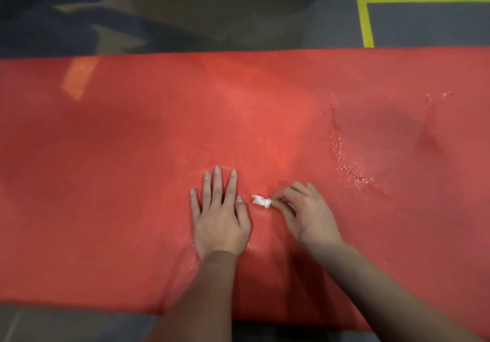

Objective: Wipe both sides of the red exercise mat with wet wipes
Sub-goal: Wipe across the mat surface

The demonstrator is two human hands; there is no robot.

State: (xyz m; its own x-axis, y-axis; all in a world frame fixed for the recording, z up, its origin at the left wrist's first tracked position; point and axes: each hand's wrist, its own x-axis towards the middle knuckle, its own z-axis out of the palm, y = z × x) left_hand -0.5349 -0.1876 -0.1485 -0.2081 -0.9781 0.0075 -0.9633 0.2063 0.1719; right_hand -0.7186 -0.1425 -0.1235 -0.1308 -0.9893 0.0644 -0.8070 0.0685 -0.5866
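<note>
Both forearms run off the bottom edge; left hand [220, 217] lies flat, fingers straight, on the red mat [132, 182]; right hand [305, 209] pinches a crumpled white wipe [261, 200], mostly hidden inside its fingers; mat spread on grey floor [238, 18], ends cut off, wet streaks glistening at right; no writing visible.

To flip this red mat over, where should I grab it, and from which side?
Probably the near long edge of the mat, from your own side. The mat lies flat on the floor, and that edge is exposed and closest. The left hand lies flat and free; the right hand pinches the wipe.
</note>
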